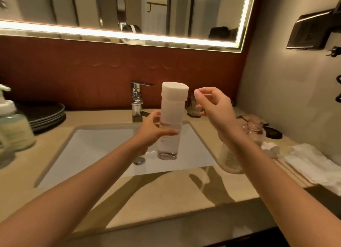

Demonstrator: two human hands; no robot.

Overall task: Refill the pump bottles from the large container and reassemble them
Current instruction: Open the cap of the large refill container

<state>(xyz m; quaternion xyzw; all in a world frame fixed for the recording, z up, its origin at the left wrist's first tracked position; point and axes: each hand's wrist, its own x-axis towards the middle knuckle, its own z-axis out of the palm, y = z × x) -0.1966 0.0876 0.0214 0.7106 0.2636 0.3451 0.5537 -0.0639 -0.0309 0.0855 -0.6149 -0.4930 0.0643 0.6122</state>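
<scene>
My left hand (153,132) grips a tall clear bottle (170,121) round its middle and holds it upright above the sink basin (96,145). The bottle has a white label and a wide white cap (175,90), with a little clear liquid at the bottom. My right hand (212,106) hovers just right of the cap, fingers loosely curled, with nothing visible in it. A pale cream bottle (230,160) stands on the counter, partly hidden behind my right forearm. At the far left stands a pump bottle (13,128) with pale green liquid.
A chrome faucet (137,99) rises behind the basin. Dark plates (46,114) are stacked at the back left. To the right lie a clear glass jar (253,131), a dark dish (274,133) and a white towel (313,165). A lit mirror hangs above.
</scene>
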